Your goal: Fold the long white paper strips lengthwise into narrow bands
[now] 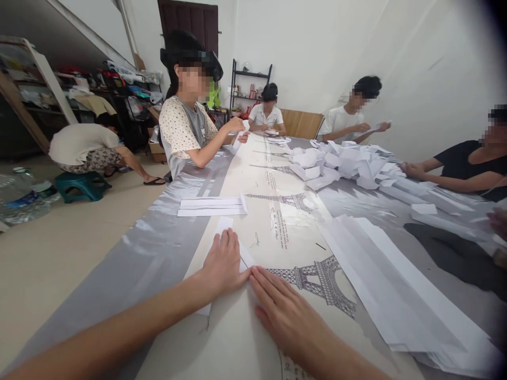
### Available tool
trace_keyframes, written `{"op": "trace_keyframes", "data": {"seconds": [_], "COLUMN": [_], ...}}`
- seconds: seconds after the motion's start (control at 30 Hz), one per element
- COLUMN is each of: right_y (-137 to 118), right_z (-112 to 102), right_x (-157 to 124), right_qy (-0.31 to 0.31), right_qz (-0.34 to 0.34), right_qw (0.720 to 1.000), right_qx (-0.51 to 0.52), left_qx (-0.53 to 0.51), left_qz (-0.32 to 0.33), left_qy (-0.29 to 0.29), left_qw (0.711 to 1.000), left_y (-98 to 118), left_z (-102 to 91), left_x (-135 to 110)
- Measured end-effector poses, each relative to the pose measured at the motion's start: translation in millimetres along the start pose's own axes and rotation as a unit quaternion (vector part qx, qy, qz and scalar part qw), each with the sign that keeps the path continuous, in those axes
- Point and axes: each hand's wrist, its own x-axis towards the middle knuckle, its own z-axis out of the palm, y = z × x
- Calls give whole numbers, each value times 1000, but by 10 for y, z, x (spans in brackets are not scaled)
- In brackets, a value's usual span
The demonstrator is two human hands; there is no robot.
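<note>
The fingers of my right hand (287,306) lie straight and together, tips meeting my left thumb. The fingers of my left hand (222,266) press flat, side by side, thumb spread, on a white paper (225,224) on the desk (222,348); its middle is hidden under that hand. To the right, the paper stack's (412,295) near end darkens at my view's edge. Farther off, a heaped paper pile (348,163) overlaps too much to count.
</note>
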Motion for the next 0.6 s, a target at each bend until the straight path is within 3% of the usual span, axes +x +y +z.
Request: {"op": "trace_keyframes", "data": {"seconds": [0.07, 0.2, 0.43, 0.6], "right_y": [-16, -70, -14, 133], "right_z": [89, 184, 87, -37], "right_x": [9, -252, -457, -436], "right_qy": [-16, -29, -15, -19], "right_qz": [-2, 15, 31, 45], "right_qw": [1000, 999, 999, 997], "right_qx": [-18, -33, -9, 67], "left_qx": [-13, -47, -18, -5], "left_qz": [3, 14, 22, 118], "left_qy": [15, 43, 53, 122], "left_qw": [1000, 998, 998, 985], "left_y": [-29, -156, -385, -445], "left_z": [-15, -68, -60, 84], "left_x": [-6, 8, 118, 143]}}
